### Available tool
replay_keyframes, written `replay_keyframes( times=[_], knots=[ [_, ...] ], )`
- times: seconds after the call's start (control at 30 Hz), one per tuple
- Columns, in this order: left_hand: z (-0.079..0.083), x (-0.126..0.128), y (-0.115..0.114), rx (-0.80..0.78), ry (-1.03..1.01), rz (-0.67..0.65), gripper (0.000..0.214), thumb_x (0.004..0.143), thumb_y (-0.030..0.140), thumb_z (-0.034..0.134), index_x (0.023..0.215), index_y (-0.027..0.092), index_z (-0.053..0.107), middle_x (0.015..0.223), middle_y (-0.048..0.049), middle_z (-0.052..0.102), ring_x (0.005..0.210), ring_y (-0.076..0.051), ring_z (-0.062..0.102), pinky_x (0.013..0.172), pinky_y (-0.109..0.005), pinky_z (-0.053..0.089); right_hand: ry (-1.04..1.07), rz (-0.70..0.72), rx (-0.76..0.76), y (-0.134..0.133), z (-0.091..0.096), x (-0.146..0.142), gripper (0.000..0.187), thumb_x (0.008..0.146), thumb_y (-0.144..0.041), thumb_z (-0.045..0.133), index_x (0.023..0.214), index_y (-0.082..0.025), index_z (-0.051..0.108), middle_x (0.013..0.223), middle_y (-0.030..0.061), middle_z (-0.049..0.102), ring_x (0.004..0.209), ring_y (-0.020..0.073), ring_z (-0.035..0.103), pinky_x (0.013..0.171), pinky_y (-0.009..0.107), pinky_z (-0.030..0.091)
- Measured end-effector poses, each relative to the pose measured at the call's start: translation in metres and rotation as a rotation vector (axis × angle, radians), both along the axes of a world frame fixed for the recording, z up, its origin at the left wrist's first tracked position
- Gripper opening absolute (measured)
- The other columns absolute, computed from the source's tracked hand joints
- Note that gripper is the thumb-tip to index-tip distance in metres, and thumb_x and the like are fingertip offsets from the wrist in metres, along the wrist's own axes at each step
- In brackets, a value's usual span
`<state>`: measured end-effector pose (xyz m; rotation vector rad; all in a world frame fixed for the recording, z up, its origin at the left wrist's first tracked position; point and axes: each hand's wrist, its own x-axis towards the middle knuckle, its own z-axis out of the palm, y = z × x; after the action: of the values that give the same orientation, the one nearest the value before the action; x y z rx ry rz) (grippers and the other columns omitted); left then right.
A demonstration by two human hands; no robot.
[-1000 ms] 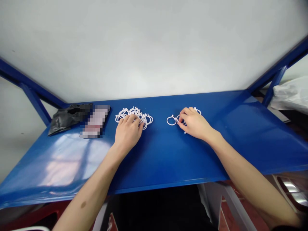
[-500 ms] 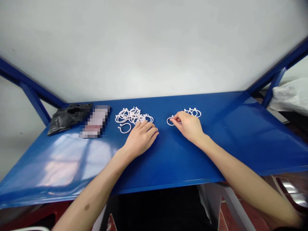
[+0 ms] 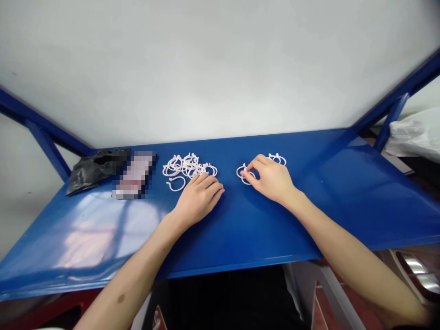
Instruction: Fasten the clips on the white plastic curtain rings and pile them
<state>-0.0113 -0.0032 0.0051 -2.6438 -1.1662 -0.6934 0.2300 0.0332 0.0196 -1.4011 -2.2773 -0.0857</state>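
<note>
A heap of white plastic rings lies on the blue table, with one loose open ring just in front of it. My left hand rests flat on the table beside the heap, fingers stretched out, touching its right edge. My right hand pinches a white ring at the left end of a smaller row of white rings, which its fingers partly hide.
A crumpled black bag and a blurred flat packet lie at the table's left back. Blue frame struts rise at both sides. A white plastic bag sits off to the right. A white wall stands behind.
My left hand slid from on top of the heap to its right, leaving one ring pulled out in front. My right hand moved left along the small row and pinched the end ring.
</note>
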Motion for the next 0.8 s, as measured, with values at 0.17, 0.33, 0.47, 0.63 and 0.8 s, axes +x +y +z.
replay_keyframes(
  times=[0.17,0.33,0.47,0.63,0.8],
  knots=[
    [0.001,-0.001,0.0,-0.032,-0.015,-0.004,0.02,0.101,0.024,0.052,0.096,0.018,0.071,0.093,-0.0064,0.071,0.088,-0.021,0.059,0.082,-0.037,0.049,-0.083,0.104,-0.11,0.001,0.01,0.021,0.018,0.091,-0.039,0.068,0.094,-0.021,0.066,0.108,0.0068,0.067,0.097,0.0242,0.064,0.075,0.035,0.048],
    [0.002,0.0,-0.001,-0.031,-0.014,-0.005,0.021,0.101,0.024,0.052,0.095,0.018,0.071,0.093,-0.0063,0.071,0.088,-0.021,0.059,0.082,-0.037,0.049,-0.063,0.063,-0.094,0.011,-0.001,0.022,0.01,0.094,-0.027,0.063,0.099,-0.019,0.064,0.095,0.0061,0.071,0.091,0.0251,0.063,0.081,0.039,0.048],
    [0.002,0.0,-0.001,-0.008,-0.005,-0.018,0.021,0.102,0.025,0.05,0.095,0.019,0.069,0.091,-0.0055,0.07,0.086,-0.02,0.058,0.081,-0.036,0.048,-0.111,0.054,-0.082,0.014,-0.008,0.018,0.013,0.094,-0.028,0.062,0.085,-0.019,0.066,0.085,0.0056,0.072,0.085,0.0257,0.061,0.082,0.04,0.046],
    [0.002,0.001,-0.001,-0.007,-0.017,-0.024,0.021,0.102,0.025,0.05,0.094,0.018,0.069,0.09,-0.0053,0.07,0.086,-0.02,0.058,0.081,-0.036,0.048,-0.07,0.019,-0.064,0.012,-0.006,0.013,0.018,0.095,-0.026,0.06,0.078,-0.02,0.064,0.079,0.0046,0.071,0.08,0.0237,0.061,0.082,0.039,0.044],
    [0.002,0.003,-0.002,-0.031,-0.006,-0.023,0.023,0.102,0.025,0.05,0.093,0.018,0.069,0.09,-0.0055,0.07,0.086,-0.02,0.058,0.082,-0.036,0.048,-0.027,-0.09,0.008,0.019,-0.01,0.005,0.019,0.096,-0.028,0.059,0.08,-0.019,0.065,0.083,0.007,0.072,0.079,0.0242,0.06,0.077,0.038,0.043]
  ],
)
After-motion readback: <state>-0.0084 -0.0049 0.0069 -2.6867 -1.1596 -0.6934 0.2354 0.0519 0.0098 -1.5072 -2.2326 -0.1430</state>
